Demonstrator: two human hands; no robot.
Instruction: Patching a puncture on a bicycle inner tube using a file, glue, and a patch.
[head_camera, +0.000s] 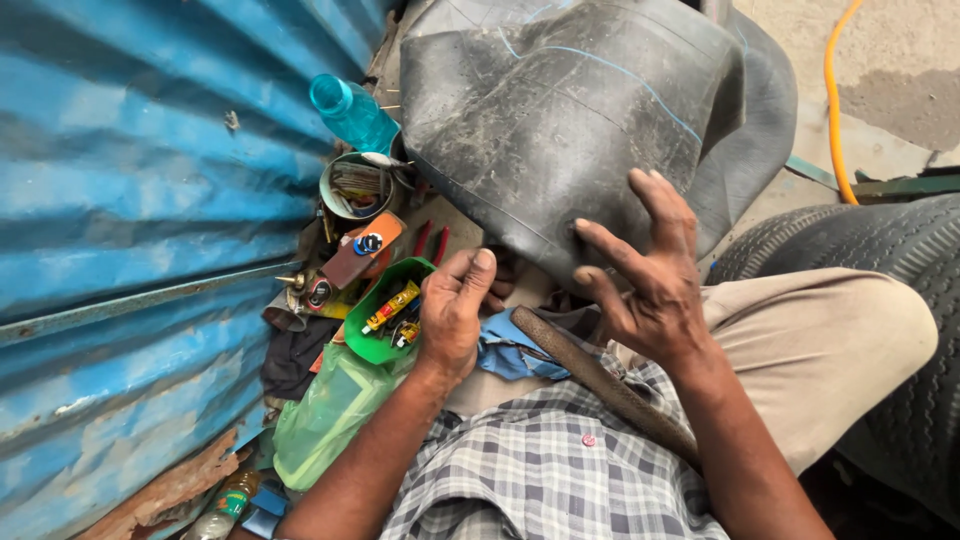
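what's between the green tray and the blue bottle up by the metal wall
In the head view, between the green tray and the blue bottle lie an orange-brown tool and a round tin holding thin sticks.

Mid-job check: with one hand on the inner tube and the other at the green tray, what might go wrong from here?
1. The black inner tube is steadied only by the right hand's spread fingers; it may slide off the lap.
2. The left hand rests on the rim of the green tray of small tubes, which looks tilted and could tip.
3. The blue bottle leans against the tube, so a shift may topple it.
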